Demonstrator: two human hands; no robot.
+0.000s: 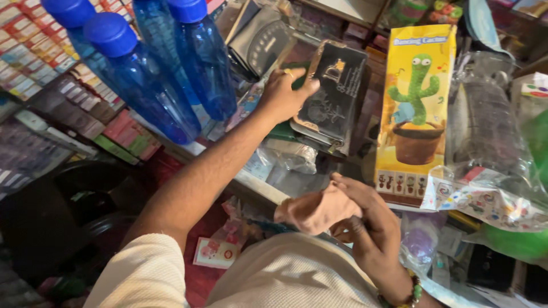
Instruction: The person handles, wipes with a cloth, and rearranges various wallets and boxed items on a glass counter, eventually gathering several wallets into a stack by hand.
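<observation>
My left hand (283,94) reaches forward and grips the left edge of a flat black box with gold print (334,94), which leans tilted among the goods on a crowded shelf. My right hand (365,222) is low in front of my chest, fingers closed around a crumpled pinkish-brown cloth (317,210). A beaded bracelet sits on that wrist. My cream ribbed sleeves fill the bottom of the view.
Three blue plastic bottles (142,74) with blue caps stand at the upper left. A yellow toy box picturing a green cactus (414,108) stands right of the black box. Clear plastic-wrapped packs (491,148) lie at the right. Rows of small coloured packets (85,102) fill the left shelves.
</observation>
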